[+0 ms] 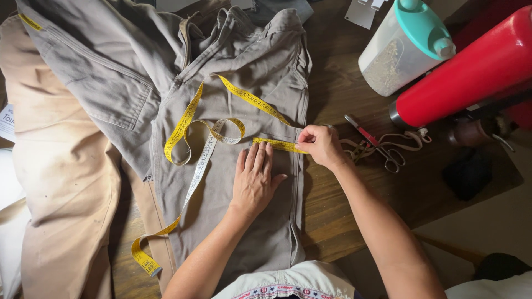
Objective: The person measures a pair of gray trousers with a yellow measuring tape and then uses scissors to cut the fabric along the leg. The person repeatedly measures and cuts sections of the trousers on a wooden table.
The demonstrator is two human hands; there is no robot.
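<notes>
Grey trousers (238,72) lie spread on a wooden table (338,210). A yellow measuring tape (191,113) loops over them and trails down toward the lower left. My left hand (254,180) lies flat on the grey cloth, fingers together, fingertips touching the tape. My right hand (320,145) pinches the tape's end at the right side seam of the trousers, holding it taut across the leg.
A beige garment (61,182) lies under the trousers at left. Scissors with red handles (372,143) and a cord rest right of my right hand. A clear container with a teal lid (402,47) and a red cylinder (471,72) stand at upper right.
</notes>
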